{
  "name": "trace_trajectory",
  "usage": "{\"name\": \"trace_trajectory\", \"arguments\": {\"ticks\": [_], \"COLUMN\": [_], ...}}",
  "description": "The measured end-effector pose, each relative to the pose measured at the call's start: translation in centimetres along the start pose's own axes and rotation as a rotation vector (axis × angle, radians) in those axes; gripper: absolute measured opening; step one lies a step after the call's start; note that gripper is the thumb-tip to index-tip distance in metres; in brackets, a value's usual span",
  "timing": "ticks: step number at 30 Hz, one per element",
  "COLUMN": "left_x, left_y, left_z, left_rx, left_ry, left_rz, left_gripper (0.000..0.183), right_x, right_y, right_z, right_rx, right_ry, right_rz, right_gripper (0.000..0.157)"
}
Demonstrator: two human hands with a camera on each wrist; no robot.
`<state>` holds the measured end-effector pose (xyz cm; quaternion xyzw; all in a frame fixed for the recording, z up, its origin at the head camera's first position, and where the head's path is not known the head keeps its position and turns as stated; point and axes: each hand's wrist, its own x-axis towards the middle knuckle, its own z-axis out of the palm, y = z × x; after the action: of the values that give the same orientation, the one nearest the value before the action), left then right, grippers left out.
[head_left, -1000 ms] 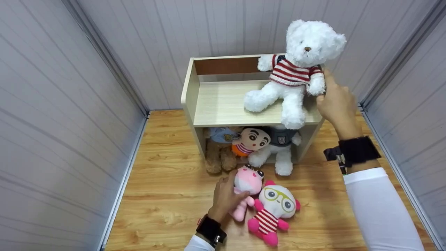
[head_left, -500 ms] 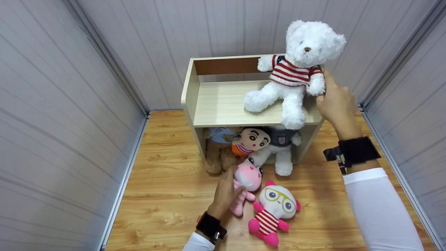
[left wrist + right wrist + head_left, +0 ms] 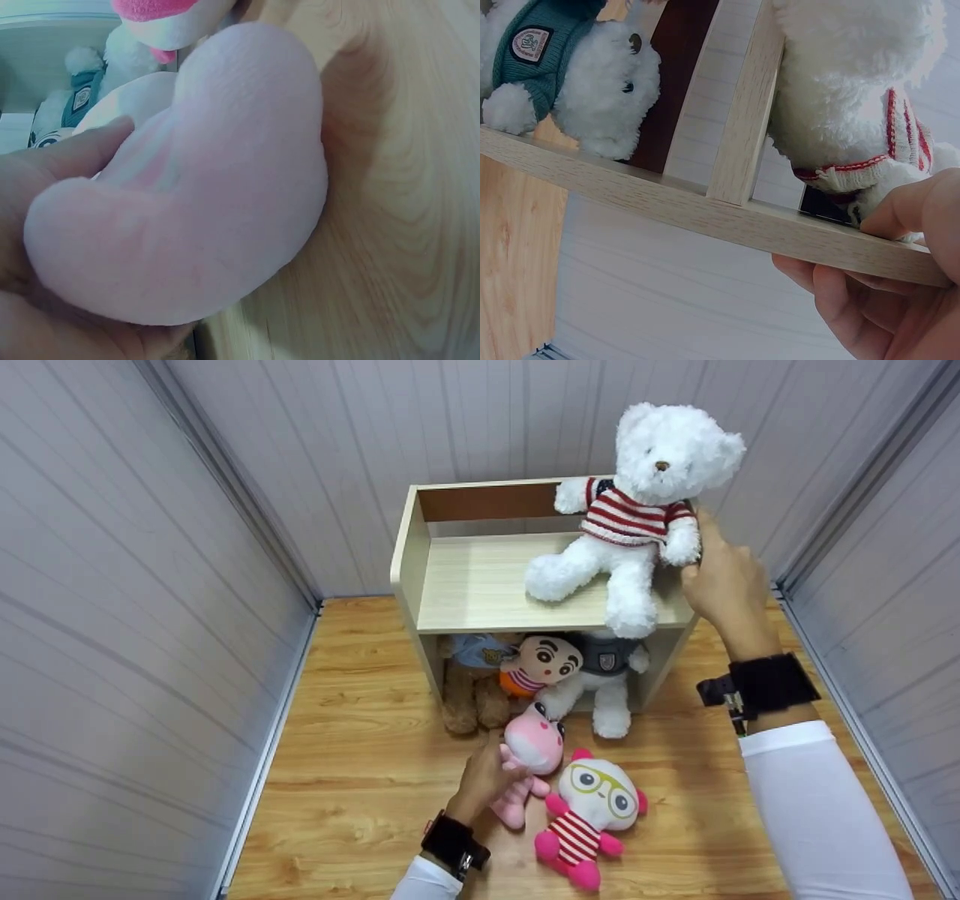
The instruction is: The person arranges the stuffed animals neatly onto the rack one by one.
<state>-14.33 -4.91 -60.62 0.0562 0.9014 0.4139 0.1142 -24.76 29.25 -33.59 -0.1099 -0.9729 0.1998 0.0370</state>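
Observation:
My left hand [image 3: 482, 781] grips a pink plush toy [image 3: 534, 741] with a large round head and bulging eyes, close over the floor in front of the shelf. In the left wrist view the toy's pale pink body [image 3: 247, 172] fills the middle, with my thumb on one side and fingers under it. My right hand [image 3: 726, 585] holds the right side panel of a small wooden shelf [image 3: 487, 585]. The right wrist view shows the thumb inside the panel [image 3: 810, 236] and the fingers outside. Beside that thumb sits a white teddy bear [image 3: 637, 517] in a striped sweater.
On the floor lies a pink panda plush [image 3: 577, 840] with yellow glasses. The lower compartment holds a brown bear [image 3: 476, 701] in blue, a cartoon-boy doll [image 3: 551, 658] and a white bear [image 3: 611, 701] in a dark vest. Panelled walls [image 3: 112, 585] surround the floor.
The pink plush first moved slightly toward the shelf, its head turning, then came back a little as my left hand shifted lower on it. My right hand and the seated white bear stayed put.

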Motion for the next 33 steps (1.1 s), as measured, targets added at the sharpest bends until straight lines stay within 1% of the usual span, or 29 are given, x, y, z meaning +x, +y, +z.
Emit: {"name": "trace_trajectory", "arguments": {"ticks": [2,4,7,10,13,15,17,20,24,26,28,33], "left_x": [-0.1,-0.1,-0.2,-0.2,-0.2,-0.2,-0.2,-0.1,-0.1,-0.1,-0.1,0.0], "left_y": [0.0,0.0,-0.1,0.0,0.4,0.8,1.4,2.5,4.1,4.8,5.5,7.1], "left_z": [-0.1,-0.2,-0.2,-0.3,-0.5,-0.8,-1.2,-2.0,-3.2,-3.8,-4.6,-6.3], "left_rx": [0.005,0.012,0.022,0.028,-0.001,-0.027,-0.075,-0.144,-0.284,-0.326,-0.338,-0.308], "left_ry": [-0.019,-0.021,-0.015,0.009,0.042,0.06,0.069,0.08,0.086,0.101,0.125,0.224], "left_rz": [-0.015,-0.016,-0.009,0.037,0.119,0.174,0.211,0.238,0.268,0.301,0.326,0.389], "left_gripper": [0.067,0.061,0.058,0.062,0.067,0.069,0.069,0.069,0.069,0.07,0.071,0.073], "right_x": [0.0,0.0,0.1,0.1,0.0,0.0,0.0,0.0,0.0,0.0,0.0,0.0], "right_y": [0.0,0.0,0.1,0.1,0.2,0.2,0.2,0.2,0.2,0.3,0.3,0.2], "right_z": [0.0,0.0,0.1,0.2,0.2,0.2,0.2,0.2,0.1,0.1,0.1,0.1], "right_rx": [0.002,0.001,0.012,0.01,-0.006,-0.02,-0.021,-0.024,-0.022,-0.02,-0.023,-0.023], "right_ry": [-0.001,0.0,0.0,0.003,0.019,0.028,0.03,0.026,0.024,0.022,0.022,0.019], "right_rz": [0.001,0.0,-0.007,-0.016,-0.02,-0.021,-0.021,-0.02,-0.016,-0.013,-0.011,-0.008], "right_gripper": [0.091,0.091,0.09,0.089,0.09,0.09,0.09,0.09,0.09,0.091,0.091,0.091]}}
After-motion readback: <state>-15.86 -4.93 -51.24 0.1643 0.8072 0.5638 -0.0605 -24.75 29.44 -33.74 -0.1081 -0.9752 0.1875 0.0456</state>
